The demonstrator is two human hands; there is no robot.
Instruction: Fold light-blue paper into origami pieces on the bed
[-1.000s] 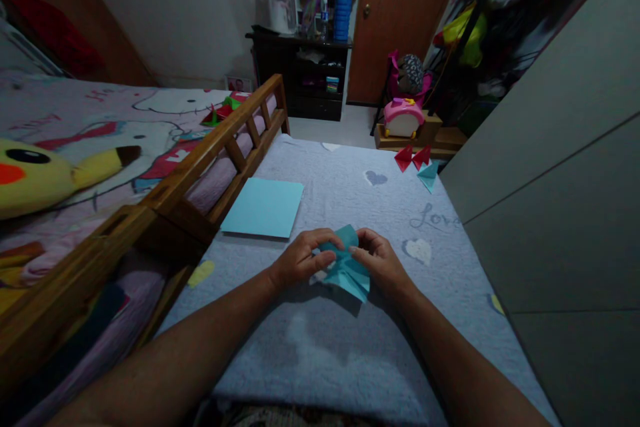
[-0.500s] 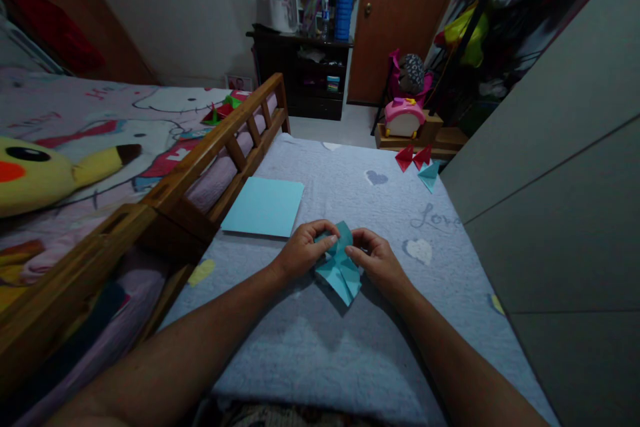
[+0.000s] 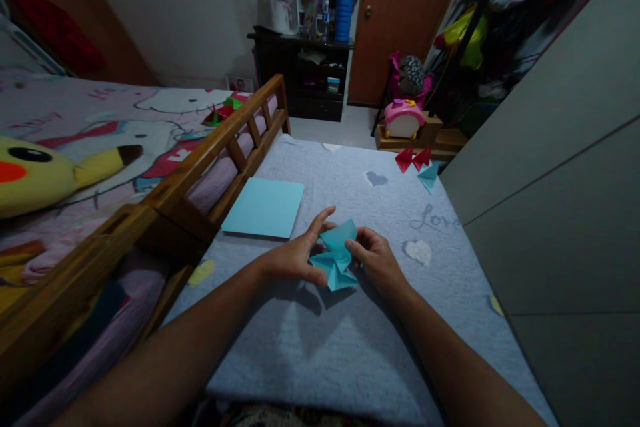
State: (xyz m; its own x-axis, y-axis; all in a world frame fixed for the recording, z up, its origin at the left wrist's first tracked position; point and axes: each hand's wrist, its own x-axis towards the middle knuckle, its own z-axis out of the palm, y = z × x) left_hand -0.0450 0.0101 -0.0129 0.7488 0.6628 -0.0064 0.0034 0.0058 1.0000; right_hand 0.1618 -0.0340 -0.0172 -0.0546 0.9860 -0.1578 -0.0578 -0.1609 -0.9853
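A partly folded teal paper piece (image 3: 336,255) lies on the grey blanket (image 3: 350,333) between my hands. My left hand (image 3: 295,255) rests at its left side, thumb under the lower edge and index finger stretched out toward the upper flap. My right hand (image 3: 376,260) pinches the paper's right side with curled fingers. A flat light-blue paper sheet (image 3: 263,207) lies just beyond my left hand, near the wooden rail.
A wooden bed rail (image 3: 200,167) runs along the left, with a yellow plush toy (image 3: 45,173) behind it. Red and teal folded papers (image 3: 417,163) sit at the blanket's far edge. A grey cabinet wall (image 3: 560,167) stands close on the right.
The paper has been turned and folded smaller, sitting slightly lower left. My left index finger has lifted and stretched out; before it was curled on the paper.
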